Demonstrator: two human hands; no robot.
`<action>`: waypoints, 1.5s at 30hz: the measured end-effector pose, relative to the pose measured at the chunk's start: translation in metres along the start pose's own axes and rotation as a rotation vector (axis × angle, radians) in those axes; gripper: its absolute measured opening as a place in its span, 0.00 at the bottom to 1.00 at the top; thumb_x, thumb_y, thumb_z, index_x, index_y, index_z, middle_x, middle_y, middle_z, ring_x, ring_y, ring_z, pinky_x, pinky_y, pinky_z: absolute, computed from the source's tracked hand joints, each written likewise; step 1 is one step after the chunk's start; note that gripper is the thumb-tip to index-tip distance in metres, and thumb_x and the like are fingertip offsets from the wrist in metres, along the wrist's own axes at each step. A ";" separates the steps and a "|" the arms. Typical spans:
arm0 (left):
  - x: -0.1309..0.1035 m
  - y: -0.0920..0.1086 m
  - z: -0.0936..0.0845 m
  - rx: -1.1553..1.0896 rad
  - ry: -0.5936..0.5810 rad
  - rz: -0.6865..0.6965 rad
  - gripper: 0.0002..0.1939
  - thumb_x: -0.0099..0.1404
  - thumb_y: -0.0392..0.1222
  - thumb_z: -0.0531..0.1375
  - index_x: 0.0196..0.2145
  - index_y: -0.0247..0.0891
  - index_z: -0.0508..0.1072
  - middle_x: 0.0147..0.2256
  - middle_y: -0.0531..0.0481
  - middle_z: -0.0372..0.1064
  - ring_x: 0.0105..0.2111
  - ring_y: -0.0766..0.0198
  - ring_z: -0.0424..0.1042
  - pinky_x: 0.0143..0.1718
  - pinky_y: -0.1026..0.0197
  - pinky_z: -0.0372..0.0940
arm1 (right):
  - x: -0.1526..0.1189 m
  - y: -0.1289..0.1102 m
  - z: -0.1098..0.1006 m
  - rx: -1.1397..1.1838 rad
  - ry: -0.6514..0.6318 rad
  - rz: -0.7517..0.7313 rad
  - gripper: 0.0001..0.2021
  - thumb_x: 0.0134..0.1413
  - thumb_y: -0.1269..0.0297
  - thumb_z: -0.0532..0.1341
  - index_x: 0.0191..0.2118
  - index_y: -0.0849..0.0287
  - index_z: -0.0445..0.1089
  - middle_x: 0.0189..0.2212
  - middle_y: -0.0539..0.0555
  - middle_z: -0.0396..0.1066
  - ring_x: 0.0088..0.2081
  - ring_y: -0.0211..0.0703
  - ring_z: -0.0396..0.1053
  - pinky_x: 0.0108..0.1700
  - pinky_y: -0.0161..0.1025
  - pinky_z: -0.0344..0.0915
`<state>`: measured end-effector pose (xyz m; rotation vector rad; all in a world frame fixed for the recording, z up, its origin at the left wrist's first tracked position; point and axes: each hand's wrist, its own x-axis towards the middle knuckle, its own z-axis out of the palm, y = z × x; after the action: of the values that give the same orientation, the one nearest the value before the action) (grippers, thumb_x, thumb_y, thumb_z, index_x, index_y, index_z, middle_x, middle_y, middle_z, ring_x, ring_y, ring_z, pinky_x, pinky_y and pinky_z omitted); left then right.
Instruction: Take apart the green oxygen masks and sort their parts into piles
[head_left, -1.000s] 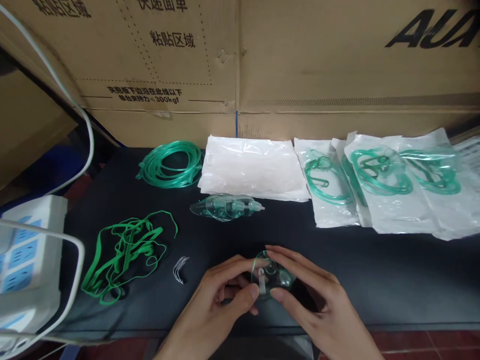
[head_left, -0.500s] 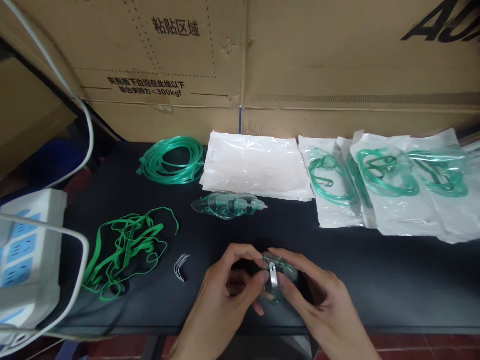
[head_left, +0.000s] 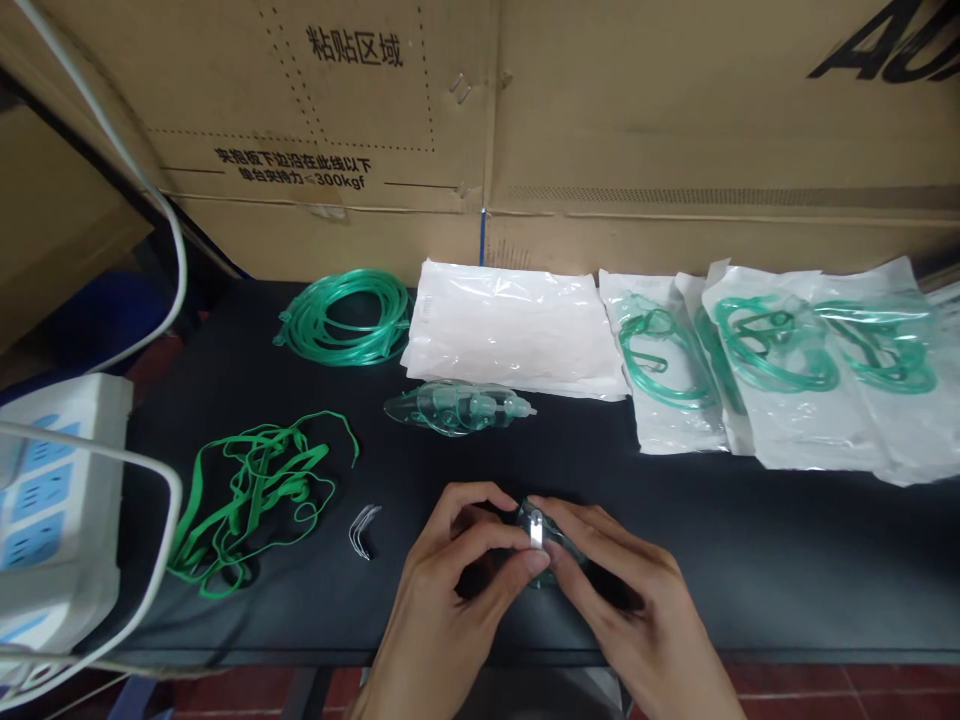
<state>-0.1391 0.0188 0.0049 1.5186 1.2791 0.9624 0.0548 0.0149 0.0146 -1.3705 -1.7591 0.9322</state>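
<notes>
Near the front of the black table, my left hand (head_left: 459,575) pinches a small shiny metal nose clip (head_left: 536,530) against a clear green oxygen mask (head_left: 568,550). My right hand (head_left: 634,585) is closed round the other side of the mask, its thumb close beside the clip. Fingers cover most of the mask. To the left of my hands lies a small bunch of metal nose clips (head_left: 364,532). Farther left is a tangle of green elastic straps (head_left: 259,490). Behind my hands, several nested clear green masks (head_left: 457,408) lie on their side.
Coiled green tubing (head_left: 346,318) and a stack of white pouches (head_left: 514,325) lie along the back. Packed pouches with green tubing (head_left: 780,380) stand at the right. A white power strip (head_left: 64,490) with cables is at the left. A cardboard box (head_left: 637,110) rises behind the table (head_left: 825,570).
The mask has turned and moved slightly left in my hands. My left index finger now lies over the nose clip with the thumb below. The things on the table have stayed put.
</notes>
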 end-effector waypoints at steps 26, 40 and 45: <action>0.011 -0.007 -0.029 0.181 -0.216 0.204 0.22 0.72 0.41 0.69 0.60 0.57 0.73 0.57 0.58 0.77 0.59 0.61 0.73 0.60 0.59 0.71 | -0.012 -0.003 -0.017 -0.019 -0.121 0.189 0.20 0.67 0.59 0.67 0.61 0.37 0.68 0.57 0.46 0.77 0.57 0.40 0.77 0.55 0.30 0.74; 0.008 -0.007 -0.025 0.096 -0.176 0.239 0.20 0.70 0.35 0.70 0.56 0.52 0.76 0.54 0.54 0.78 0.56 0.60 0.75 0.56 0.58 0.73 | -0.009 0.003 -0.014 -0.065 -0.143 0.033 0.20 0.67 0.66 0.66 0.60 0.40 0.68 0.53 0.45 0.78 0.52 0.37 0.78 0.55 0.29 0.72; 0.003 -0.005 -0.037 0.243 -0.182 0.232 0.17 0.73 0.37 0.67 0.55 0.54 0.77 0.57 0.53 0.74 0.56 0.60 0.74 0.56 0.58 0.72 | -0.008 0.009 -0.012 -0.210 -0.070 -0.041 0.20 0.69 0.67 0.63 0.62 0.41 0.66 0.53 0.48 0.76 0.54 0.41 0.76 0.55 0.34 0.71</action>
<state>-0.1754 0.0272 0.0107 1.9306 1.1380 0.8115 0.0710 0.0100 0.0123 -1.4409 -1.9770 0.7993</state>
